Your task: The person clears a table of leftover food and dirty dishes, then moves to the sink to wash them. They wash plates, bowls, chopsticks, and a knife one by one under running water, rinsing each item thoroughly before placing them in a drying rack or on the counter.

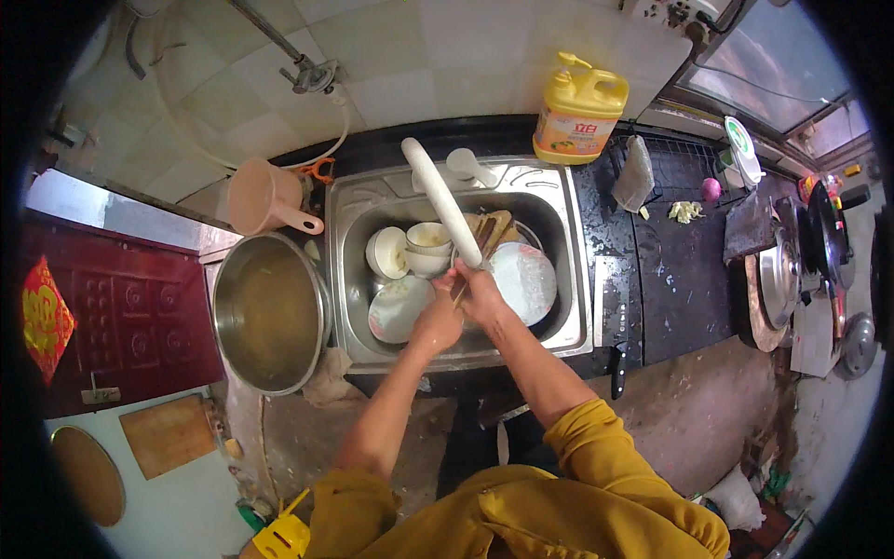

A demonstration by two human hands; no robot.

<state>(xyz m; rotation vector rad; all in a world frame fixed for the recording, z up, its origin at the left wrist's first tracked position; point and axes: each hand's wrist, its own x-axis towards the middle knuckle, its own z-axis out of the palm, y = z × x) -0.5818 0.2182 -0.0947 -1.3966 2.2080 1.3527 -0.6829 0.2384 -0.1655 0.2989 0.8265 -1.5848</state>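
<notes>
Both my hands are over the stainless steel sink, below the end of a white faucet spout. My left hand and my right hand close together around a bundle of wooden chopsticks, which points up and to the right. Stacked white bowls and a tipped white bowl stand left of the bundle. One white plate lies left of my left hand, and another plate lies right of my right hand. Whether water runs cannot be told.
A large metal pot of cloudy liquid and a pink dipper stand left of the sink. Behind it is a yellow detergent jug. A cleaver lies on the right counter, its black handle over the front edge. Beyond is a wire rack.
</notes>
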